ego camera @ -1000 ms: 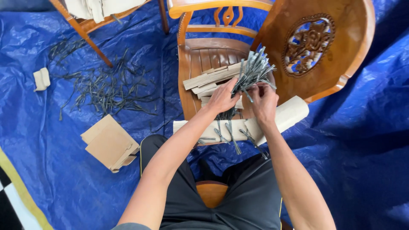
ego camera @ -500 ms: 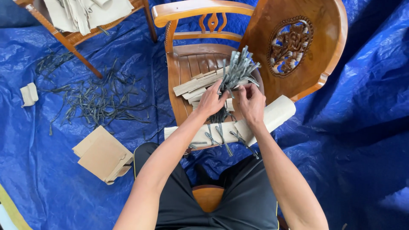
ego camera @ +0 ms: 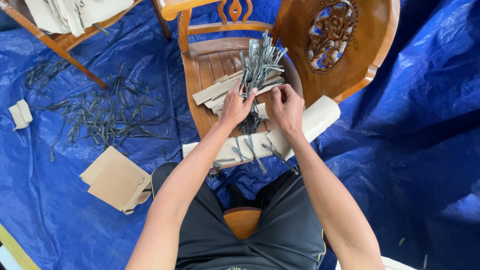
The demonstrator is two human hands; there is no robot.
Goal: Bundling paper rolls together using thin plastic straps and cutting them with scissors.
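Camera has drifted since a second ago; the hands stayed on the same bundle, so the gathering grip reads as unchanged. Left hand (ego camera: 235,104) pinches the bundle of thin grey-green strips (ego camera: 260,62) at its waist, fingers closed round it. Right hand (ego camera: 287,106) is just beside it, fingers curled on the same bundle's lower part. The bundle stands upright on the carved brown wooden chair (ego camera: 200,75), above both hands. One bundle, too many strips to count. A stack of flat beige cardboard pieces (ego camera: 215,91) lies under the hands. Loose grey strips (ego camera: 100,112) are scattered well left on the blue tarpaulin (ego camera: 410,150). One folded brown cardboard piece (ego camera: 117,179) lies lower left.
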